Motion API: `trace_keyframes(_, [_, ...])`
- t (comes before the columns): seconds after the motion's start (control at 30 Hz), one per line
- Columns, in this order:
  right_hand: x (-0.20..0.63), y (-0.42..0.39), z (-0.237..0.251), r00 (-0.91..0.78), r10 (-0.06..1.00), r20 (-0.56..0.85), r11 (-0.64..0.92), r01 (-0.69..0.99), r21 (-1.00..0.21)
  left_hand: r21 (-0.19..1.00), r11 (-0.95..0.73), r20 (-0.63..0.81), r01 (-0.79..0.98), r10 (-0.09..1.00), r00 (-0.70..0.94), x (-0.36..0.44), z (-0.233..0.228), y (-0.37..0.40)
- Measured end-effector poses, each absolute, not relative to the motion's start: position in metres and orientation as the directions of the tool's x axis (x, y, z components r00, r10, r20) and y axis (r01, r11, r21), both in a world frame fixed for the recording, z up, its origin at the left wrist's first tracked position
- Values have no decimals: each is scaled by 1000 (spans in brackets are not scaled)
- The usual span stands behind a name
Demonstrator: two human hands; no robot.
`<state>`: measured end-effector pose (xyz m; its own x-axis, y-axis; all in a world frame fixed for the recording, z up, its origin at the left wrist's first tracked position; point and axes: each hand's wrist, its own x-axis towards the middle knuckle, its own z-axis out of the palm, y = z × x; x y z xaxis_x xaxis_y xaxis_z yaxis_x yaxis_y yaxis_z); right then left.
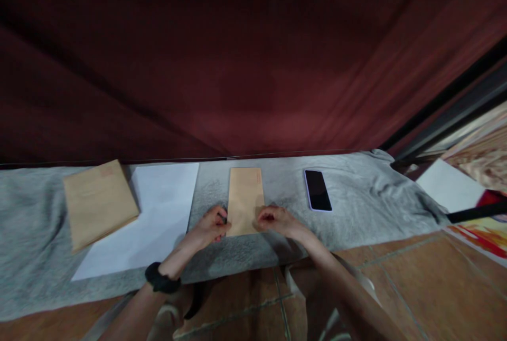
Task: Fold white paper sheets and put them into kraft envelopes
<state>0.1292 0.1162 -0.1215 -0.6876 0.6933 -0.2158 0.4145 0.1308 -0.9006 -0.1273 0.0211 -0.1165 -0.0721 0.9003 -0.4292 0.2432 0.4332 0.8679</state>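
Note:
A brown paper envelope [245, 193] lies upright in front of me on the grey cloth. My left hand [209, 225] is closed around a small dark stick-like thing [222, 218], possibly a pen, mostly hidden by the fingers. The thumb of that hand touches the envelope's lower left edge. On the opposite side, my right hand [277, 219] has its fingers curled in a pinch at the envelope's lower right edge. Faint reddish print shows in the envelope's top right corner.
To the left, a stack of brown envelopes [99, 204] overlaps large white paper [158, 225]. A phone in a lilac case [318, 190] lies to the right on the grey cloth [368, 198]. Dark red fabric [253, 66] hangs behind; black bars [447, 98] stand at right.

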Motion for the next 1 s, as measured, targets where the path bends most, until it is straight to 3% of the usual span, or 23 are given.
trace_keyframes(0.07, [129, 115, -121, -698, 690, -193, 200, 439, -876, 869, 347, -318, 352, 938, -138, -129, -114, 25])
trace_keyframes(0.17, [129, 115, -120, -713, 684, -153, 297, 464, -834, 794, 127, 7, 595, 976, -217, -127, -106, 33])
trace_keyframes(0.23, [129, 117, -120, -727, 672, -142, 336, 469, -817, 696, -25, 195, 717, 968, -156, -120, -103, 42])
trace_keyframes(0.3, [129, 119, -120, -745, 653, -139, 347, 457, -819, 610, -162, 291, 776, 956, -30, -111, -103, 54])
trace_keyframes(0.4, [129, 122, -120, -765, 630, -136, 348, 434, -831, 466, -247, 285, 850, 951, 120, -99, -112, 81])
trace_keyframes(0.57, [129, 126, -114, -760, 642, -100, 419, 457, -785, 263, -367, 131, 893, 930, 343, -96, -124, 148])
trace_keyframes(0.73, [129, 131, -112, -778, 618, -116, 449, 470, -760, 199, -392, 5, 898, 917, 399, -105, -131, 183])
trace_keyframes(1.0, [129, 139, -116, -777, 598, -195, 303, 445, -843, 206, -459, 21, 864, 885, 465, -104, -140, 140])
